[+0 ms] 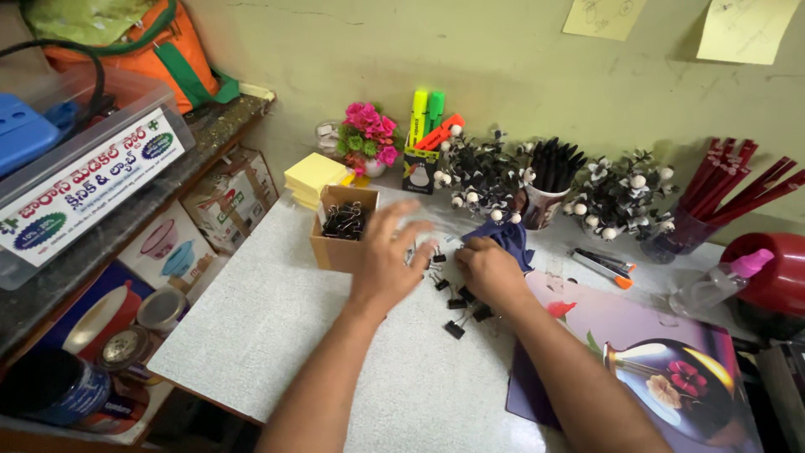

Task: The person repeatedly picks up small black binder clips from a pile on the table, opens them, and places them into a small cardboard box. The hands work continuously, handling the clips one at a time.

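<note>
While left hand [387, 256] hovers spread wide, blurred, beside cardboard box [335, 245] of clips, right hand [489, 270] curls over loose binder clips [457, 302] on white table [277, 335]; grasp unclear. Gather clips together, lift few at once, drop squarely inside box.
</note>
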